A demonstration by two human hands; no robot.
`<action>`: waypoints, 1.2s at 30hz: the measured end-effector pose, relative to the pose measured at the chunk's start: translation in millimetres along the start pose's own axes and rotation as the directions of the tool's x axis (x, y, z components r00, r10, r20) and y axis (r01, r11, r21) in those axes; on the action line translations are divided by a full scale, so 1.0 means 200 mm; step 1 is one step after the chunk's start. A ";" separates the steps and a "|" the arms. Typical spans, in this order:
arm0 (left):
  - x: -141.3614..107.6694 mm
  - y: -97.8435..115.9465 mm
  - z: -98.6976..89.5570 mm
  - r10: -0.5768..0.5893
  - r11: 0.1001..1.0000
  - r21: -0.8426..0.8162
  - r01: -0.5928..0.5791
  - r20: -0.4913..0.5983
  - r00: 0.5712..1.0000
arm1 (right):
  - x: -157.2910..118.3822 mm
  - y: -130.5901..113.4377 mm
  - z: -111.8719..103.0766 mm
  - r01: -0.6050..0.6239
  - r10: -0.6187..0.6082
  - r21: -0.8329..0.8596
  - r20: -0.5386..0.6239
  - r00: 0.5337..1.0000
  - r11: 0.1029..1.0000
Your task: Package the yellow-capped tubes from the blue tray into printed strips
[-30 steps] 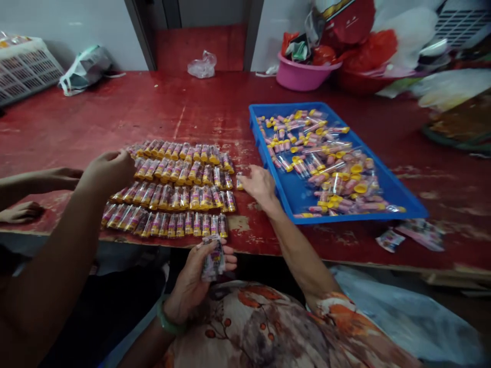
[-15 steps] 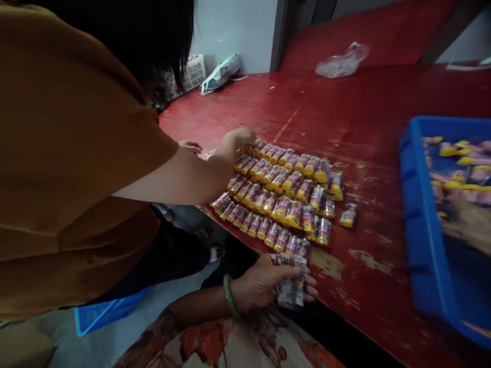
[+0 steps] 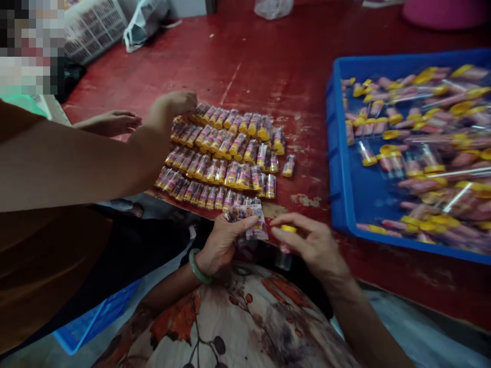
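My left hand (image 3: 224, 237), with a green bangle (image 3: 199, 267) on the wrist, grips a stack of printed plastic sleeves (image 3: 251, 220) under its thumb. To its right, my right hand (image 3: 312, 240) pinches a small clear tube with a yellow cap (image 3: 287, 248), cap upward and pink inside. The two hands are close but apart, over the table's front edge. Just beyond them lie rows of wrapped yellow-capped tubes (image 3: 218, 168), with one wrapped tube (image 3: 289, 166) set apart at the right end.
A blue tray (image 3: 337, 153) of loose yellow-capped tubes stands at the right on the red table (image 3: 307, 87). A co-worker's arm (image 3: 126, 158) reaches across from the left over the rows. White basket (image 3: 92, 30) and bag (image 3: 143, 23) sit at the back left.
My right hand has come into view, holding a yellow-capped tube. The view has swung right, showing more of the blue tray. My left hand still grips the sleeves.
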State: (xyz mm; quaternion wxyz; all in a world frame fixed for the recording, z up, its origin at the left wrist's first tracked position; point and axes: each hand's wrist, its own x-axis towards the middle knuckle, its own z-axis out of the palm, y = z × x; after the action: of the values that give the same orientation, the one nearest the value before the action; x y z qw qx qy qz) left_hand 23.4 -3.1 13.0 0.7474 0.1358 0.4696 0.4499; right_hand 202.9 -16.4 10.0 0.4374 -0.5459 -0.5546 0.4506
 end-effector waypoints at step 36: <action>-0.06 -0.07 0.07 -0.006 1.000 -0.010 0.005 -0.104 0.995 | -0.31 0.08 0.04 0.342 -0.282 0.202 -0.275 0.919 0.918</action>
State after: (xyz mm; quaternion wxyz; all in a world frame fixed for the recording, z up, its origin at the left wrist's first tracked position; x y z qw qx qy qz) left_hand 41.6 -17.6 18.3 0.7237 0.1073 0.5063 0.4565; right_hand 200.2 -78.5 -7.6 0.6321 -0.4419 -0.5177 0.3703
